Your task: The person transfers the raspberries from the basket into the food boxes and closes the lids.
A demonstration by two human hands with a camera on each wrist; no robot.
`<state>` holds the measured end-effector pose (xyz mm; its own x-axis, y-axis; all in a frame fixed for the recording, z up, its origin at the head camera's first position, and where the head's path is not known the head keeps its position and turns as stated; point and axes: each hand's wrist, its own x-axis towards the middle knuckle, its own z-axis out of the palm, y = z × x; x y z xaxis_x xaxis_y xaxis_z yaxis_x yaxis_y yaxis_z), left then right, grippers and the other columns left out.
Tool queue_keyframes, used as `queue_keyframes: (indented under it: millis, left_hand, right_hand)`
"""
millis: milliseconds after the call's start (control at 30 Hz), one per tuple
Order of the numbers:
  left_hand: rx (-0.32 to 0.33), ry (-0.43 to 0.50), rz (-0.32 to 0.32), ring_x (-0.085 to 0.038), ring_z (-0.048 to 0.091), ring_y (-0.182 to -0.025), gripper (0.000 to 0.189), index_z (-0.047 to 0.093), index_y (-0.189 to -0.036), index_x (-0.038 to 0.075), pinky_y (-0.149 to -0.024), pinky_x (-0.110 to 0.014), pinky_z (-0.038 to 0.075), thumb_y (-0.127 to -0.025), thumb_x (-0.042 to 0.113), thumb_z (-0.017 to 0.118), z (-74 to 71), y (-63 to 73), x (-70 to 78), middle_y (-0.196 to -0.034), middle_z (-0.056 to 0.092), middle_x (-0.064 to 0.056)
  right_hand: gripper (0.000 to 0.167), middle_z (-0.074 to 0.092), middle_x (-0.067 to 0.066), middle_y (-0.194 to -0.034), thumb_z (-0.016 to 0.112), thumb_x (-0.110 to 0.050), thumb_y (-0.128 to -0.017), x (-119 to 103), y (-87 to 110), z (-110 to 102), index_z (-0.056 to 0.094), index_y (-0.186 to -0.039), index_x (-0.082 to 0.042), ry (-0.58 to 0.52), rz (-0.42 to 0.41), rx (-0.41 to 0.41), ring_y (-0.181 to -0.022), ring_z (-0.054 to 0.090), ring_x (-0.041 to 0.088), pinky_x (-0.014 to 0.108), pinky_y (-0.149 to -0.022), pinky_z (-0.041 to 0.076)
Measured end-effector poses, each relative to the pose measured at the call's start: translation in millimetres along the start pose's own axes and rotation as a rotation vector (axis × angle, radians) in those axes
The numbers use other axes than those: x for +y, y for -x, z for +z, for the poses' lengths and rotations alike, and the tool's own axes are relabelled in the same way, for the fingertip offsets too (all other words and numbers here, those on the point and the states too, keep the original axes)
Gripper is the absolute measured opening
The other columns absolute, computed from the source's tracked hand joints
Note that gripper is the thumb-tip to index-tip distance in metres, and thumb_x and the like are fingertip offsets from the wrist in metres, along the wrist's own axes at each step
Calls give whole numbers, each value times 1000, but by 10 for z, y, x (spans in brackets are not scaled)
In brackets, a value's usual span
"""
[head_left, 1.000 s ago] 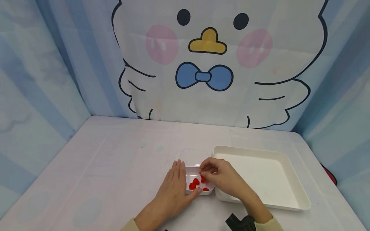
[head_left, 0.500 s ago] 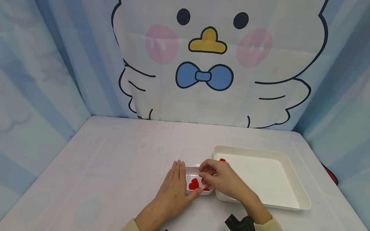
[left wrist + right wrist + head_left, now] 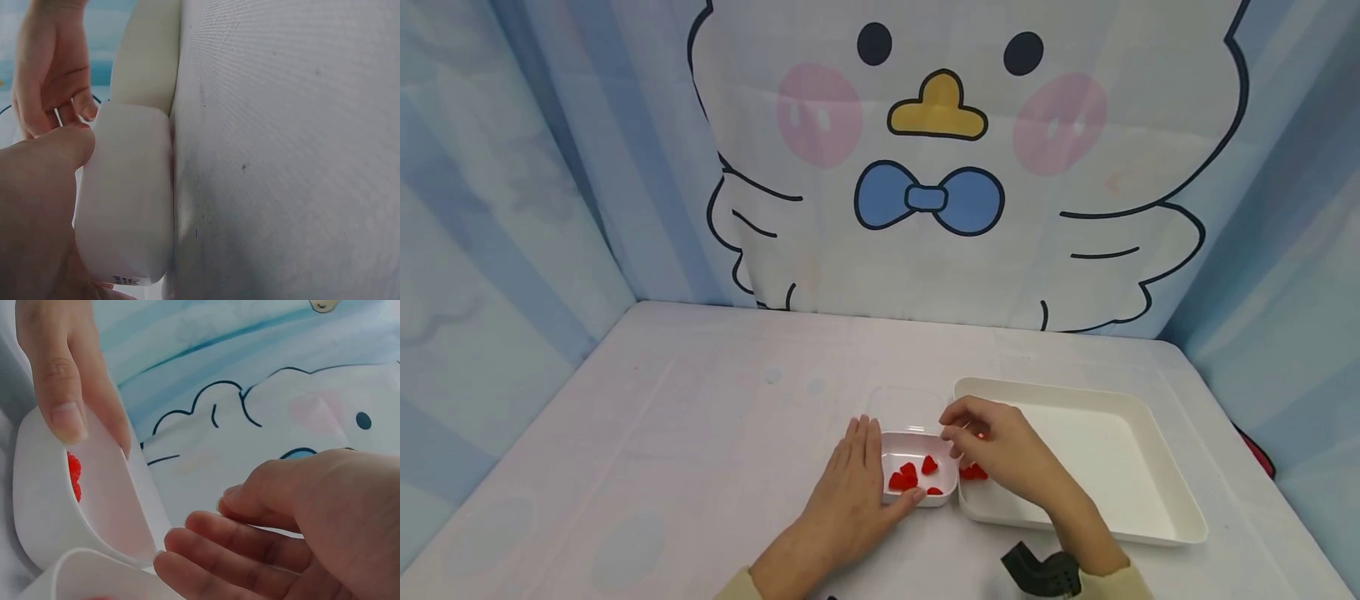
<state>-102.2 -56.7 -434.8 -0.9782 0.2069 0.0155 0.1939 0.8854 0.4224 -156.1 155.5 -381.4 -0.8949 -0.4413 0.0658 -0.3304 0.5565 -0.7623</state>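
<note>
A small white box (image 3: 912,448) stands on the table with several red, knobbly raspberries (image 3: 929,464) inside. My left hand (image 3: 846,500) lies along its left side with straight fingers, and the thumb (image 3: 69,422) rests on the near rim. My right hand (image 3: 1003,450) hovers over the left edge of a shallow white tray (image 3: 1105,458), just right of the box. Its fingers are relaxed and slightly bent, with nothing visible between them in the right wrist view. Beneath that hand, more raspberries (image 3: 973,472) lie in the tray, partly hidden.
A clear lid (image 3: 906,407) lies flat behind the box. Box and tray sit side by side, seemingly touching. A printed curtain (image 3: 925,275) closes off the back of the table (image 3: 700,417). A black strap (image 3: 1041,573) is on the right wrist.
My right hand has moved right, out of the box and over the tray's left edge. The raspberry that was at its fingertips now lies in the box. My left hand has stayed put.
</note>
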Motion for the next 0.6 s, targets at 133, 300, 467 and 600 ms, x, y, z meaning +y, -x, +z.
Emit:
queue_keyframes:
  millis: [133, 300, 467, 600]
  left_hand:
    - [-13, 7, -13, -39, 21, -151, 102, 21, -154, -3, -120, -51, 29, -88, 66, 58, 2, -3, 5, -161, 27, -22]
    - [-18, 11, -19, -39, 21, -151, 102, 21, -155, -2, -120, -52, 28, -88, 65, 57, -3, -5, 19, -161, 26, -22]
    - [-22, 4, -37, -38, 20, -152, 103, 21, -155, -1, -120, -52, 28, -87, 66, 59, -7, -5, 29, -162, 25, -21]
    - [-18, 2, -43, -38, 19, -152, 103, 22, -155, 0, -120, -52, 29, -86, 67, 59, -5, -9, 26, -163, 23, -20]
  right_hand:
    - [14, 70, 2, -94, 66, -16, -95, 42, 19, -75, 67, -108, -11, 22, 17, 40, -78, 66, 13, 24, -69, 58]
    - [13, 71, 4, -95, 65, -16, -95, 76, 26, -160, 68, -107, -12, 62, 43, 75, -82, 65, 14, 22, -70, 56]
    - [15, 70, 10, -98, 64, -15, -95, 120, 33, -215, 67, -108, -9, 58, 91, 80, -80, 67, 21, 26, -66, 57]
    - [17, 69, 9, -101, 64, -16, -96, 121, 38, -253, 66, -110, -8, 74, 143, 81, -82, 65, 19, 28, -67, 58]
